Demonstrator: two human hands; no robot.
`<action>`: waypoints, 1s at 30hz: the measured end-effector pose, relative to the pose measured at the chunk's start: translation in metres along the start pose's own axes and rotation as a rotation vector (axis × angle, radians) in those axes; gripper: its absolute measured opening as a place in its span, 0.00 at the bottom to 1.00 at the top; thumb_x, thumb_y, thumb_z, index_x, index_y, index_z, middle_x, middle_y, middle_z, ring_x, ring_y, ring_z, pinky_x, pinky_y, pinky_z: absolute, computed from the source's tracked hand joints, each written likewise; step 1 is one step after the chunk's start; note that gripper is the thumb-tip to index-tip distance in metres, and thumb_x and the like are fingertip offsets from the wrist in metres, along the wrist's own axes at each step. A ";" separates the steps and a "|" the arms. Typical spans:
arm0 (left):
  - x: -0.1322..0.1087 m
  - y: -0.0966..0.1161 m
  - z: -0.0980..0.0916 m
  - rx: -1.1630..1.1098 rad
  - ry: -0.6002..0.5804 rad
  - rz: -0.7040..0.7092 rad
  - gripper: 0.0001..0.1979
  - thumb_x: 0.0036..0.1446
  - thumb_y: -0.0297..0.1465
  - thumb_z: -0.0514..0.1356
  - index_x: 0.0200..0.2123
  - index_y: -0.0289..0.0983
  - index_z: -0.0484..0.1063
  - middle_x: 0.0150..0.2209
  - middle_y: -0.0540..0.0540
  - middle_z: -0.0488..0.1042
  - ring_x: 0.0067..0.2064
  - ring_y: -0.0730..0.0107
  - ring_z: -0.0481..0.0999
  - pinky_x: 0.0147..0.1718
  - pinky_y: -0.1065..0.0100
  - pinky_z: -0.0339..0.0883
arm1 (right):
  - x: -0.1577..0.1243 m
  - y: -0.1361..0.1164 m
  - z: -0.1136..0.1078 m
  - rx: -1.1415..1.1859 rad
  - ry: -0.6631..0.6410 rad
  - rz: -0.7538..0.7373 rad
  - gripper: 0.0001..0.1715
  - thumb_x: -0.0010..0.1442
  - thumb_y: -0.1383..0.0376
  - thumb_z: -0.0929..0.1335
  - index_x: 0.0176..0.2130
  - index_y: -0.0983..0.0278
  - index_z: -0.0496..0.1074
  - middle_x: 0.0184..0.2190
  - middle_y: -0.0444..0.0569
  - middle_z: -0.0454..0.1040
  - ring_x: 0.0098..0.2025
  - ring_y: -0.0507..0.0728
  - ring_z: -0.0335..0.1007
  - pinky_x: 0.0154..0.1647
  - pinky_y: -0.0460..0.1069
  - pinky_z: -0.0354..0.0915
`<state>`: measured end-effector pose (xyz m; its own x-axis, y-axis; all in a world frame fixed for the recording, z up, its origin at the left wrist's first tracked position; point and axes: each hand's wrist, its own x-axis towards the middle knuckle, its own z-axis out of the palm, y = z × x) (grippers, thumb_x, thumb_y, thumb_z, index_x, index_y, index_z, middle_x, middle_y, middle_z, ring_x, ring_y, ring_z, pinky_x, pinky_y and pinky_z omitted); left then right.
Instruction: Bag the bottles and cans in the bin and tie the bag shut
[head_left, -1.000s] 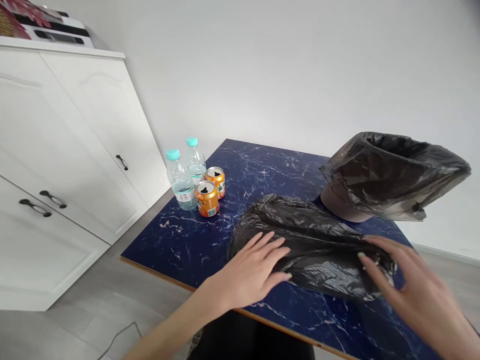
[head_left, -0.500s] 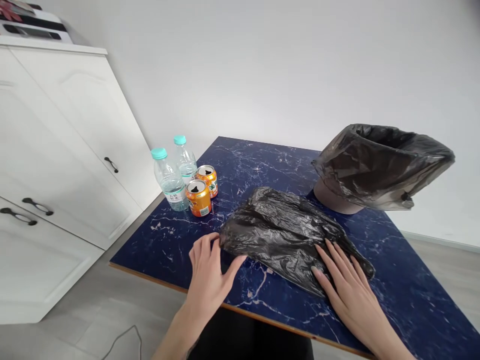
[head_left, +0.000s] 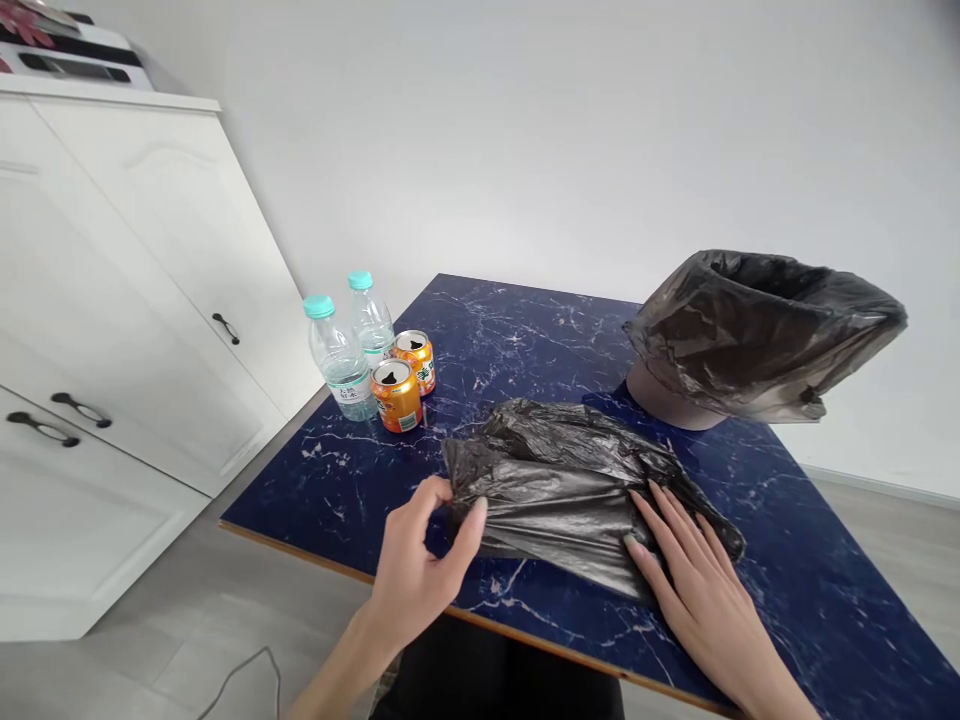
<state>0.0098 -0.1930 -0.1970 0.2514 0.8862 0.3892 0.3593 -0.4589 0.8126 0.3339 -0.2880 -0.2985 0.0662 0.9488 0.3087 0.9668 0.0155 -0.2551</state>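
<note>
A black plastic bag (head_left: 555, 500) lies crumpled and partly folded on the blue marbled table (head_left: 525, 325). At its left end, my left hand (head_left: 427, 550) grips the edge between thumb and curled fingers, pulling creases across the film. My right hand (head_left: 694, 580) rests flat on the bag's right part with fingers stretched out. Beyond the bag, to the left, stand two orange drink cans (head_left: 397, 397) with opened tops. Two clear bottles (head_left: 337, 350) with turquoise caps stand upright just behind the cans.
A bin (head_left: 667, 395) lined with a black bag (head_left: 750, 330) stands at the table's right back. White cabinets (head_left: 142, 300) rise on the left, with a white device (head_left: 75, 65) on top. A cable (head_left: 247, 665) lies on the floor.
My left hand has drawn the bag's left edge toward me, and the near side is now stretched tighter. My right hand stays in place on the bag.
</note>
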 end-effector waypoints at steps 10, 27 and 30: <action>-0.027 -0.014 -0.052 0.411 0.227 0.042 0.15 0.67 0.36 0.65 0.53 0.41 0.66 0.43 0.47 0.71 0.42 0.63 0.76 0.44 0.61 0.75 | -0.013 -0.011 -0.027 0.057 0.023 -0.026 0.37 0.79 0.50 0.58 0.80 0.49 0.48 0.78 0.47 0.56 0.77 0.69 0.57 0.74 0.74 0.60; 0.089 -0.045 0.048 0.926 -0.634 0.214 0.39 0.77 0.52 0.48 0.74 0.27 0.62 0.77 0.29 0.57 0.78 0.31 0.54 0.74 0.34 0.49 | 0.013 -0.020 0.005 -0.122 0.003 -0.065 0.42 0.79 0.47 0.58 0.82 0.51 0.39 0.81 0.51 0.46 0.81 0.69 0.46 0.76 0.73 0.56; 0.090 -0.031 0.042 0.978 -0.499 0.342 0.34 0.78 0.48 0.49 0.66 0.24 0.72 0.71 0.24 0.68 0.74 0.31 0.64 0.73 0.38 0.53 | 0.014 -0.023 0.005 -0.125 0.010 -0.065 0.42 0.79 0.48 0.58 0.82 0.52 0.39 0.82 0.52 0.45 0.81 0.68 0.44 0.77 0.73 0.55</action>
<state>0.0589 -0.1017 -0.2057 0.7199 0.6813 0.1326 0.6925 -0.7179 -0.0715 0.3111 -0.2732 -0.2922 0.0041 0.9439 0.3301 0.9923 0.0369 -0.1179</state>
